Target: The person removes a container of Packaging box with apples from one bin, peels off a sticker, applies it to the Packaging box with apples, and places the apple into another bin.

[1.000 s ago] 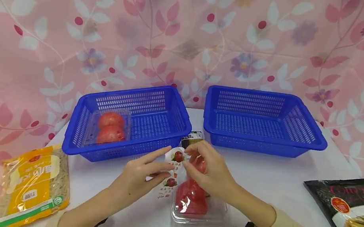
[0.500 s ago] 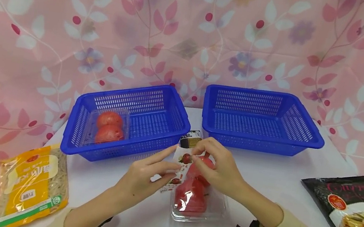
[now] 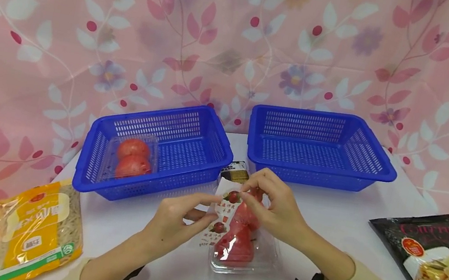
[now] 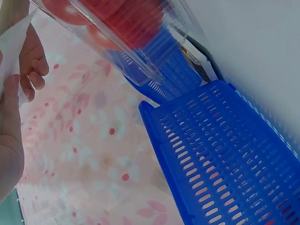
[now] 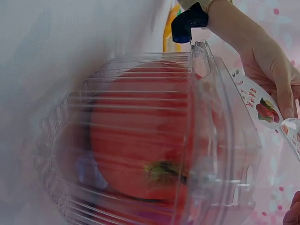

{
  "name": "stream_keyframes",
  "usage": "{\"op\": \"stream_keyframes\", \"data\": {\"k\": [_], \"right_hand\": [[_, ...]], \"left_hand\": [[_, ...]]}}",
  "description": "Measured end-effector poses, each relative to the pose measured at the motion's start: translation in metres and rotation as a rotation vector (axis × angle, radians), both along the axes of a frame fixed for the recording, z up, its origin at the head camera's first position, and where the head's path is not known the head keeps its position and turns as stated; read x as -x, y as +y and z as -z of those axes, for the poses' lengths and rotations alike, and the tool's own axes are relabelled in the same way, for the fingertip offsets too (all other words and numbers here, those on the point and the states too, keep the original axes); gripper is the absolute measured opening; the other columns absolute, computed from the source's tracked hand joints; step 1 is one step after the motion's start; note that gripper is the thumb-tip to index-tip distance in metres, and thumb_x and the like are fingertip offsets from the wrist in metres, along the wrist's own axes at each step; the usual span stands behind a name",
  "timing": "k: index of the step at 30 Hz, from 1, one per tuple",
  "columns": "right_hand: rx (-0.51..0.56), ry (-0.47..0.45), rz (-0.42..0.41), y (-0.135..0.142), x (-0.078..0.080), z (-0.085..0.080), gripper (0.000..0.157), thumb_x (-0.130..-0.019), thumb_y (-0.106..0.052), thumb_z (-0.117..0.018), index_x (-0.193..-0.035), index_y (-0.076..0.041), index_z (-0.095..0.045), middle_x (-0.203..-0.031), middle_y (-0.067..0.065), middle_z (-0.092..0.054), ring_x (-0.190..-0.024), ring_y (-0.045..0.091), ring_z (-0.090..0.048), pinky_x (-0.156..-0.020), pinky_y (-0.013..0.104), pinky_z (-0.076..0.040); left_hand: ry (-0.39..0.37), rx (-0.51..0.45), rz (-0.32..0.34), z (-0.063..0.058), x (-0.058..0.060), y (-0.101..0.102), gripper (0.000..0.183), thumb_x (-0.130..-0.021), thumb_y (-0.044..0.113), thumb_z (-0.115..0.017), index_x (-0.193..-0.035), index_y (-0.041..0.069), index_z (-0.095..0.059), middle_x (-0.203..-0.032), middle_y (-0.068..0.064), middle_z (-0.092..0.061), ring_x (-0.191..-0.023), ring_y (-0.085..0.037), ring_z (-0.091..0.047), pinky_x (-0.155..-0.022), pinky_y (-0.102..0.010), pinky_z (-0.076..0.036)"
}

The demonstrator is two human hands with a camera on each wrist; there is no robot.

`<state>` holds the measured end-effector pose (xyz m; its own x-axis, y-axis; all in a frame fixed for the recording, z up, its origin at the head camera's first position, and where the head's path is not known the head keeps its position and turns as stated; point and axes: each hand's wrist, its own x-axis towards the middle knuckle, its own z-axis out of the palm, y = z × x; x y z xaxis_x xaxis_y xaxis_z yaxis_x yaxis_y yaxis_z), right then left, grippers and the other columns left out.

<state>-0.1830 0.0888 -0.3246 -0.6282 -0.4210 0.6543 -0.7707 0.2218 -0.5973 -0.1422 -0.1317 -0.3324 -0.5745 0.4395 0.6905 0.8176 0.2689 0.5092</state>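
Note:
In the head view a white sheet of stickers (image 3: 222, 215) printed with red fruit hangs between my hands. My left hand (image 3: 171, 218) pinches its left edge between thumb and fingers. At the upper right edge, my right hand (image 3: 273, 205) pinches it with thumb and index finger. Just behind and partly covered by the sheet is a clear plastic clamshell (image 3: 264, 260) of red tomato-like fruit (image 3: 238, 249). The right wrist view shows one fruit's green stem end (image 5: 164, 171) through the ribbed plastic. There my left hand (image 5: 267, 65) holds the sheet (image 5: 255, 101).
A blue basket (image 3: 170, 195) at left holds another clear pack of red fruit (image 3: 133, 159). A second blue basket (image 3: 316, 175) stands back right. A small black-and-gold package (image 3: 234, 171) lies between them. A yellow bag (image 3: 35, 232) and black noodle bag (image 3: 430, 268) flank the table.
The sticker sheet has swung right and faces the camera more fully, now overlapping the clamshell. My right hand has moved slightly right with it; my left index finger has lowered onto the sheet.

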Motion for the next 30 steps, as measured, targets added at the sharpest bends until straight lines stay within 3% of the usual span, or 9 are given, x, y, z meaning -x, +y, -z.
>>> {"op": "stream_keyframes", "data": {"k": [3,8,10,15,21,26,30], "right_hand": [[0.007,0.001,-0.019,0.001,0.000,0.001,0.019,-0.082,0.003,-0.065,-0.089,-0.013,-0.061,-0.085,-0.006,-0.053,-0.072,0.009,-0.047,-0.056,0.023,-0.044],[0.049,-0.006,-0.094,0.003,-0.002,0.004,0.021,-0.081,0.010,-0.061,-0.090,-0.009,-0.058,-0.084,0.000,-0.057,-0.073,0.010,-0.051,-0.061,0.022,-0.049],[0.077,-0.016,-0.119,0.004,-0.002,0.004,0.022,-0.081,0.012,-0.060,-0.091,-0.007,-0.058,-0.084,0.003,-0.058,-0.074,0.012,-0.053,-0.063,0.023,-0.051],[0.105,-0.063,-0.102,0.008,-0.001,0.004,0.021,-0.082,0.012,-0.059,-0.094,-0.004,-0.058,-0.082,0.007,-0.059,-0.072,0.014,-0.054,-0.064,0.025,-0.052],[0.027,-0.148,-0.040,0.013,-0.001,0.008,0.013,-0.085,0.004,-0.060,-0.091,-0.007,-0.059,-0.079,0.004,-0.059,-0.068,0.013,-0.053,-0.060,0.024,-0.050],[-0.026,-0.149,0.001,0.016,0.002,0.011,0.011,-0.085,0.001,-0.061,-0.091,-0.009,-0.058,-0.077,0.001,-0.057,-0.067,0.012,-0.051,-0.057,0.022,-0.047],[-0.043,-0.131,0.024,0.020,0.006,0.013,0.011,-0.086,0.000,-0.061,-0.091,-0.009,-0.059,-0.075,0.002,-0.056,-0.066,0.011,-0.051,-0.057,0.022,-0.047]], "left_hand": [[-0.068,-0.028,-0.002,0.000,-0.001,0.000,0.040,-0.075,-0.009,-0.069,-0.113,0.003,-0.058,-0.095,-0.014,-0.067,-0.073,-0.017,-0.068,-0.060,-0.020,-0.052],[-0.333,-0.078,-0.038,0.001,-0.003,-0.003,0.041,-0.080,0.000,-0.068,-0.117,0.011,-0.057,-0.097,-0.013,-0.066,-0.073,-0.012,-0.068,-0.060,-0.025,-0.054],[-0.400,-0.075,-0.066,0.002,-0.003,-0.004,0.038,-0.080,0.002,-0.069,-0.115,0.013,-0.060,-0.098,-0.011,-0.065,-0.071,-0.010,-0.067,-0.060,-0.026,-0.054],[-0.408,0.008,-0.120,0.004,0.001,-0.009,0.031,-0.079,0.002,-0.069,-0.109,0.009,-0.066,-0.107,-0.008,-0.064,-0.070,-0.007,-0.067,-0.059,-0.024,-0.053],[-0.449,0.170,-0.243,0.012,0.005,-0.017,0.033,-0.078,0.005,-0.071,-0.110,0.010,-0.066,-0.103,-0.010,-0.067,-0.063,-0.001,-0.064,-0.056,-0.018,-0.051],[-0.478,0.259,-0.298,0.019,0.011,-0.029,0.029,-0.079,0.005,-0.070,-0.108,0.007,-0.067,-0.097,-0.010,-0.067,-0.058,0.000,-0.062,-0.050,-0.017,-0.050],[-0.536,0.334,-0.389,0.022,0.018,-0.042,0.028,-0.078,0.007,-0.071,-0.106,0.006,-0.067,-0.093,-0.009,-0.067,-0.046,-0.002,-0.056,-0.043,-0.019,-0.046]]}}
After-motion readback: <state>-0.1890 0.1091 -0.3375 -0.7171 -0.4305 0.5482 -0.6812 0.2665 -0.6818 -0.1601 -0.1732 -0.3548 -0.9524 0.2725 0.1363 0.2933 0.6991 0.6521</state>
